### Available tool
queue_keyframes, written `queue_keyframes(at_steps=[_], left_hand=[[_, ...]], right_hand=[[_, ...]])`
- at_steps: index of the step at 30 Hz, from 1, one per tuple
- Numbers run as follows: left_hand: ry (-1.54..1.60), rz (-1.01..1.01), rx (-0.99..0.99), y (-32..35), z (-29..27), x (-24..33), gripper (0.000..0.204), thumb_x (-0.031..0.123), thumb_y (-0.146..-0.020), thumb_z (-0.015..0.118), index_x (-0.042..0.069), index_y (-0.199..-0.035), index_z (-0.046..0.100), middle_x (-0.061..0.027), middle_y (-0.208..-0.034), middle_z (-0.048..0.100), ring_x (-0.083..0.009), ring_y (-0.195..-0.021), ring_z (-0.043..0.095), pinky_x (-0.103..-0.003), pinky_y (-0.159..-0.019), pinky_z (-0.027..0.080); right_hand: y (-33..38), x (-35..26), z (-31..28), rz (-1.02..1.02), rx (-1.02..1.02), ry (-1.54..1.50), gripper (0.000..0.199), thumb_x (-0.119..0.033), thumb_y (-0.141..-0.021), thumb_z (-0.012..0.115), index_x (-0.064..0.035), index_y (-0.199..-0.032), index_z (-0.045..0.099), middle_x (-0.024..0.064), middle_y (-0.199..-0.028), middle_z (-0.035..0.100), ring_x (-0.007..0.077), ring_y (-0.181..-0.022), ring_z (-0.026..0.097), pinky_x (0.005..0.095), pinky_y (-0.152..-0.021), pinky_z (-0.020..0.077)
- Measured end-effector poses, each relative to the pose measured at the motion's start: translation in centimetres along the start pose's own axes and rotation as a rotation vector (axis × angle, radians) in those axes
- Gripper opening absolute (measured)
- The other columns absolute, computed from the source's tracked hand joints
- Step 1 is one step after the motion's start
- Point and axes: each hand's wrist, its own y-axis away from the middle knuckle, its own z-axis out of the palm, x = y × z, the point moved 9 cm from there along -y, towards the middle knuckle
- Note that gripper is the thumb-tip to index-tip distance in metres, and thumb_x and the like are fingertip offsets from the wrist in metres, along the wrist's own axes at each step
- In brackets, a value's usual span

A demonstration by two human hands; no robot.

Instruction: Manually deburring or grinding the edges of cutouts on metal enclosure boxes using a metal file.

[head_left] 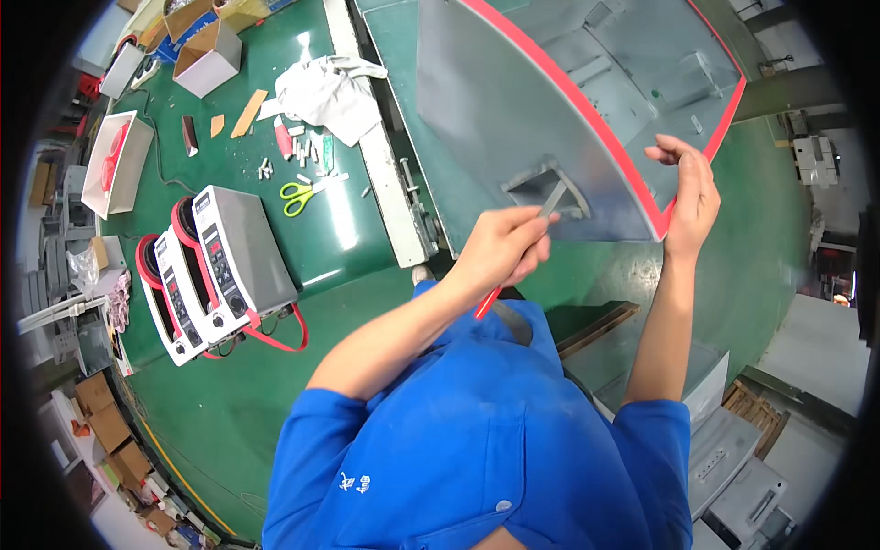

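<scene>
My left hand [502,246] is closed round a flat file [553,200] with a red handle [488,303]. Its grey metal blade reaches up to a roughly rectangular opening [573,203] in the side of a large grey housing [486,110]. Whether the blade touches the edge of that opening, I cannot tell. Red trim [587,101] runs along the housing's rim, and its inside shows beyond. At the near right corner my right hand [692,197] grips the rim, with the fingers bent over the edge.
On the green bench at left lie green scissors [295,197], a white cloth [328,92] and small scraps. Two white control units [240,243] with red cables stand nearer. Behind them are a white bin [136,165] and an open carton [209,64]. A wooden bar [600,328] lies low, right of me.
</scene>
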Motion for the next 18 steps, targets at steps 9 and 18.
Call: queue_keyframes(at_steps=[9,18], left_hand=[[0.007,-0.045,-0.070,-0.2,0.7,-1.0,0.027,0.013,-0.088,0.042,-0.006,-0.105,0.052,0.0001,-0.056,0.048,-0.0015,-0.036,0.033,-0.017,-0.031,0.024],[-0.007,-0.115,-0.067,0.6,0.8,-1.8,0.027,0.012,-0.088,0.042,-0.005,-0.106,0.052,0.0002,-0.057,0.049,-0.0013,-0.036,0.032,-0.017,-0.032,0.025]], right_hand=[[-0.3,0.0,0.1,-0.014,-0.013,-0.009,0.030,-0.014,-0.088,0.035,0.0033,-0.090,0.059,0.0097,-0.077,0.061,0.0154,-0.078,0.053,0.0283,-0.076,0.0408],[-0.3,-0.2,0.1,-0.019,-0.018,0.002,0.030,-0.014,-0.088,0.035,0.0034,-0.090,0.059,0.0102,-0.077,0.061,0.0153,-0.077,0.053,0.0281,-0.075,0.0406]])
